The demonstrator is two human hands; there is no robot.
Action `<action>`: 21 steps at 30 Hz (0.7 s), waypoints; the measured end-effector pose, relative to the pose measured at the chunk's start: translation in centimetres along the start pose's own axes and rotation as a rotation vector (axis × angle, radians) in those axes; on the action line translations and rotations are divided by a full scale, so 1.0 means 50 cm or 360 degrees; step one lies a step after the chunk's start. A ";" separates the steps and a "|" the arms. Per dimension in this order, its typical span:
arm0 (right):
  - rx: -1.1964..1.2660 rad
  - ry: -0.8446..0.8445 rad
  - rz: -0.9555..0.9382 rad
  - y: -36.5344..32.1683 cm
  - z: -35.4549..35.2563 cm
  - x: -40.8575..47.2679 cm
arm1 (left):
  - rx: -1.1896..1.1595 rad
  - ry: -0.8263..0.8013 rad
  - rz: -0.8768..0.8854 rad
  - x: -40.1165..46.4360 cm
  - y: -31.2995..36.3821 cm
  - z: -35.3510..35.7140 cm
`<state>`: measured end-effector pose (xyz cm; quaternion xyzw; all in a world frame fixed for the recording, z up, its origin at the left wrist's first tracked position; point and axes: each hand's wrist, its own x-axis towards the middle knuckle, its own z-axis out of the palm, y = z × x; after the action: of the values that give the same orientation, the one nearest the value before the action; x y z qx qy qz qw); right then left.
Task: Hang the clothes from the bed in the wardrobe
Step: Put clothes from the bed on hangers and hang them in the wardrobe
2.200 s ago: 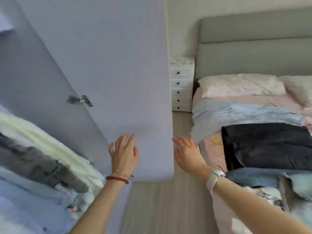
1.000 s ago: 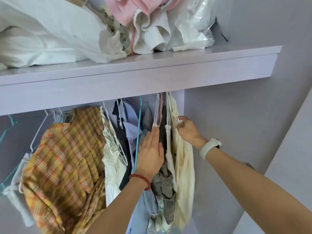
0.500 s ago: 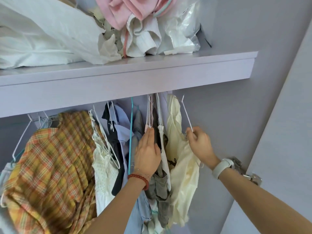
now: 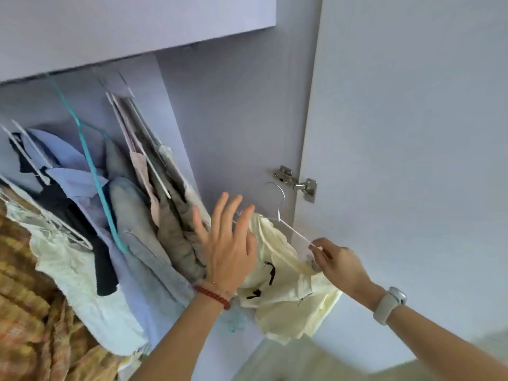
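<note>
Beside the lilac wardrobe door (image 4: 412,133), the right hand (image 4: 339,261) pinches a thin white wire hanger (image 4: 291,229), hook pointing up, its arm slanting down-right, carrying a crumpled cream garment (image 4: 286,292); the left hand (image 4: 228,248) is spread.

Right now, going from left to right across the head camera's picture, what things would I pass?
Plaid shirt → white lacy top → teal hanger → grey clothes → left hand, open → cream garment on a white hanger → right hand pinching that hanger's end → wardrobe door.

Pale lilac panels line the wardrobe interior (image 4: 233,111) beneath a shelf (image 4: 132,26). A metal hinge (image 4: 298,184) joins the open door (image 4: 412,133). Soft daylight falls evenly.
</note>
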<state>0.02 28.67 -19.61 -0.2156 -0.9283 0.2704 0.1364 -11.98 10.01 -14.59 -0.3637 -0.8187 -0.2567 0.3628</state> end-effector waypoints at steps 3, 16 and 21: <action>-0.0083 0.0115 -0.0106 0.043 -0.036 -0.111 | -0.0286 -0.0414 -0.0019 -0.055 0.046 0.038; -0.0745 0.0826 0.0262 0.294 -0.236 -0.506 | -0.1340 -0.1830 0.0268 -0.244 0.419 0.089; -0.0868 0.1132 0.0669 0.423 -0.342 -0.607 | -0.1543 -0.1865 0.0202 -0.239 0.654 0.097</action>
<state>39.65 37.93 -21.64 -0.5048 -0.7977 -0.0511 0.3258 17.25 28.17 -21.71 -0.6053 -0.6505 -0.3312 -0.3173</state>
